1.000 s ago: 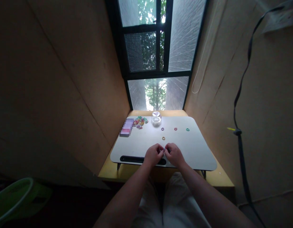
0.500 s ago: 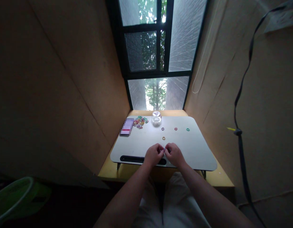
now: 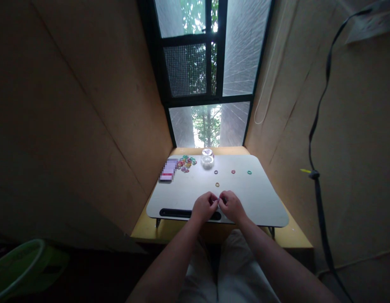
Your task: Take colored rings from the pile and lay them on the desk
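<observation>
My left hand and my right hand meet above the white folding table, near its front edge. Both are closed, fingertips pinched together around a small purplish band that looks like a hair tie, mostly hidden by the fingers. Just beyond them lies a yellowish hair tie. Farther back, a dark purple one, a red one and a green one form a spaced row. A pile of mixed-colour hair ties sits at the back left.
A clear round tub stands at the back, with a round lid-like piece behind it. On the left lies a blurred-out phone-like object. A black slot runs along the front edge. Walls flank both sides; a dark cable hangs right.
The view has shifted very slightly. My hands stay pinched together in the same place, and the hair ties on the table have not moved.
</observation>
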A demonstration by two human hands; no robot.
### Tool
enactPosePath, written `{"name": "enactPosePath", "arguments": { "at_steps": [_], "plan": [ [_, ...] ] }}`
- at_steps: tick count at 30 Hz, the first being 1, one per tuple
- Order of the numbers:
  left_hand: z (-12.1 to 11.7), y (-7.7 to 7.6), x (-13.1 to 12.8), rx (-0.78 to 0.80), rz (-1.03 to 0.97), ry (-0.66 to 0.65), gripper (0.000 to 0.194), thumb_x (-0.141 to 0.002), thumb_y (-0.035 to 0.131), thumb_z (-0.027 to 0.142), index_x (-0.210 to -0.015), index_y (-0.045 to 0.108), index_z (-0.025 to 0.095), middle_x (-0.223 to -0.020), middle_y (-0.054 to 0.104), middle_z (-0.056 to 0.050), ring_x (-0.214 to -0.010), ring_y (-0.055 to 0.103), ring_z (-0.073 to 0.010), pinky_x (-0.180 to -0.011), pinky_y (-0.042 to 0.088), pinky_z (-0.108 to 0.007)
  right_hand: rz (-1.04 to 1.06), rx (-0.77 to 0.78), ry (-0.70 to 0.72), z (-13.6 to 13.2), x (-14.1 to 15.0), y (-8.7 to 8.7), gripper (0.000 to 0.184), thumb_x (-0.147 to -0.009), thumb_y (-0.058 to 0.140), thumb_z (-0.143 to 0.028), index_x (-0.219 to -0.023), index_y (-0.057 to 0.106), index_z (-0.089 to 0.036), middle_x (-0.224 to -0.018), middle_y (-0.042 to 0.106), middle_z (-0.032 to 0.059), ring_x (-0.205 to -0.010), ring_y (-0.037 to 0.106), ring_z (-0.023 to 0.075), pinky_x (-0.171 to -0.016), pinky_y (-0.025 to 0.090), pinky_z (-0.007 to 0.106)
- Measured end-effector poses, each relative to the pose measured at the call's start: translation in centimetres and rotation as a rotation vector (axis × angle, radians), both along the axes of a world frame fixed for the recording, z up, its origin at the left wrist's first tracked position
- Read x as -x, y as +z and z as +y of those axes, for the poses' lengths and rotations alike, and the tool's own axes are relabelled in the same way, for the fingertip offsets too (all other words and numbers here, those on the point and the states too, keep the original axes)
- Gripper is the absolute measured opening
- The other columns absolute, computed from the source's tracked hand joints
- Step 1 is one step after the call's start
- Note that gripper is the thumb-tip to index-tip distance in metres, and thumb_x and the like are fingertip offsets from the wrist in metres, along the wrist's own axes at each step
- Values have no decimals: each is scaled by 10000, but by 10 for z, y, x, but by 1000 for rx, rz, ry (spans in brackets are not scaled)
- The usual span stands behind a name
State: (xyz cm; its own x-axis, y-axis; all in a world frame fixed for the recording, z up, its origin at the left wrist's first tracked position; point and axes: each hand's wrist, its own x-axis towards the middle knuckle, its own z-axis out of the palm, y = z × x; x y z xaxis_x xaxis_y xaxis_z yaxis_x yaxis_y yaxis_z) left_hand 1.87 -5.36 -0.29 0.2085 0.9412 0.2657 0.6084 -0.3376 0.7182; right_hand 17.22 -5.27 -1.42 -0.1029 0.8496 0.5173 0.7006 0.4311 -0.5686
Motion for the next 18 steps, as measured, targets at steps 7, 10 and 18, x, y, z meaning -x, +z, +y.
{"name": "enactPosePath", "arguments": {
  "at_steps": [7,10,18],
  "plan": [
    [0,0,0,5,-1,4,114,-780,546,289,-797,596,188,-675,596,27,-599,508,-90,-572,356,-218,1,1,2,-1,1,1,66,-749,512,-174,-686,510,-194,-676,510,8,-680,460,155,-646,355,266],
    [0,-1,0,3,9,8,115,-779,547,288,-798,599,188,-670,592,25,-595,503,-92,-569,355,-220,-6,11,2,-1,1,1,73,-747,514,-176,-677,505,-194,-672,508,8,-677,460,154,-644,353,266],
    [-1,1,0,-4,6,6,118,-784,546,289,-795,599,185,-679,602,18,-602,510,-96,-573,359,-221,-15,10,2,0,0,0,75,-754,510,-175,-682,501,-195,-678,505,8,-682,463,154,-652,357,268]
  ]
}}
